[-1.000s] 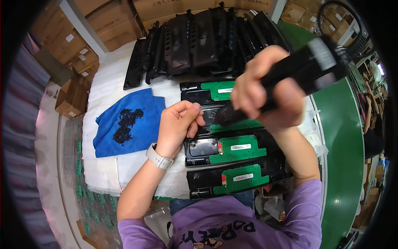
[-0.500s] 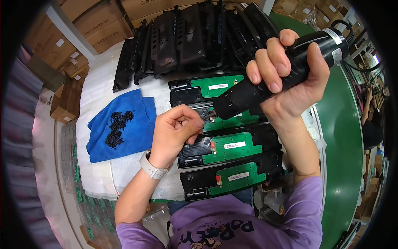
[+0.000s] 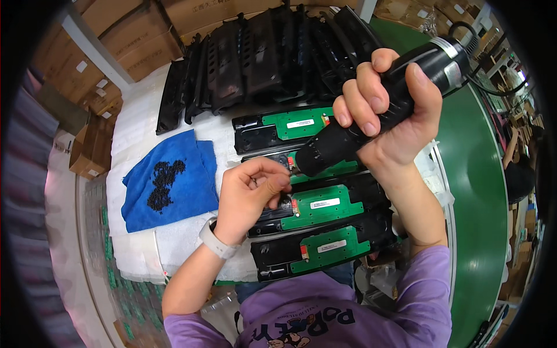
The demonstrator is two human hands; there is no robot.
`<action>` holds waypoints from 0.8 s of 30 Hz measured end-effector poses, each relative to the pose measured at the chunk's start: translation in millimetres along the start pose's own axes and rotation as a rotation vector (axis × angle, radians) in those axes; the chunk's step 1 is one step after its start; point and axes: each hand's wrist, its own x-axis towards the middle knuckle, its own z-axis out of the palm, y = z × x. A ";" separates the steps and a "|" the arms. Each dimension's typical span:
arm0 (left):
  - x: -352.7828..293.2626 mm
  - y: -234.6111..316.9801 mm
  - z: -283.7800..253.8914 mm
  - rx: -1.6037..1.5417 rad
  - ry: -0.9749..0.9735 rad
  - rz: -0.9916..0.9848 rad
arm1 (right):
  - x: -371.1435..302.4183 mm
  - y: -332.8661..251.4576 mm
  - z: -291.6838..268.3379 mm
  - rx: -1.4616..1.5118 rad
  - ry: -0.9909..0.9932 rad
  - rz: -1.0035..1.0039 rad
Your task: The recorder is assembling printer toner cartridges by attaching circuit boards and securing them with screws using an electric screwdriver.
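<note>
My right hand [image 3: 391,107] is wrapped round a black electric screwdriver [image 3: 332,145], tilted with its wide nose down to the left. That nose is over the second-farthest of several black plastic panels, hiding part of its green circuit board [image 3: 339,170]. Beside the nose, my left hand [image 3: 252,194] is closed, thumb and forefinger pinched near the board's red connector [image 3: 292,163]. Whatever is between those fingertips is too small to make out. On the left lies a blue cloth [image 3: 136,200] bearing a heap of tiny black screws [image 3: 164,180].
Closer to me lie two more panels with green boards [image 3: 326,203]; another [image 3: 299,123] is beyond the screwdriver. A row of black plastic housings [image 3: 261,58] stands at the back. The screwdriver's cord [image 3: 464,32] runs off right, above a green surface [image 3: 478,232].
The screwdriver and my right hand have shifted left and slightly down. My left hand has moved slightly right and down, still pinched, close to the screwdriver's nose.
</note>
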 end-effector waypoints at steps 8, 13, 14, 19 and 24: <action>12.2 -1.3 -8.8 -0.062 0.115 0.150 | 0.3 -23.3 -42.4 -0.625 -0.084 0.031; 10.0 -3.1 -9.2 -0.098 0.089 0.132 | 3.3 -16.4 -43.6 -0.653 -0.055 0.025; 10.6 -3.1 -10.0 -0.097 0.086 0.131 | 3.4 -16.6 -43.7 -0.646 -0.062 0.026; 12.1 -0.3 -9.3 -0.042 0.055 0.042 | 1.6 -16.2 -41.9 -0.656 -0.053 0.022; 9.2 6.4 -10.6 0.103 0.022 0.004 | 3.7 -10.9 -37.0 -0.755 -0.047 0.054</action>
